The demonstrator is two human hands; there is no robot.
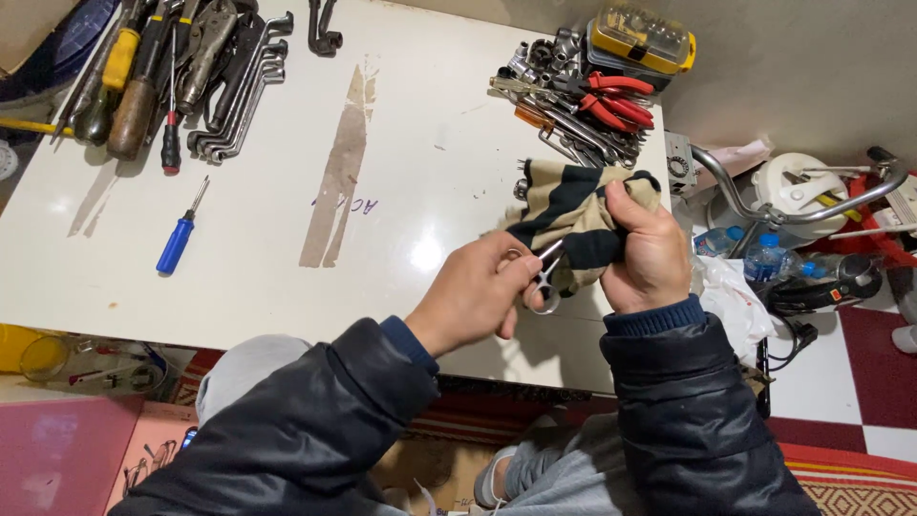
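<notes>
Above the near edge of a white table (287, 258), the left hand (473, 301) pinches a small wrench (546, 277) while the right hand (650, 253) grips a striped rag (573, 205) around its far end, wiping seemingly midway.

A white table (287, 277) stands on red-and-white checkered floor (860, 382) by a pale wall (812, 67).

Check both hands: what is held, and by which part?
Left hand pinches a small metal wrench near its lower end. Right hand grips a bunched striped cloth, wrapped over the wrench's upper end.
</notes>
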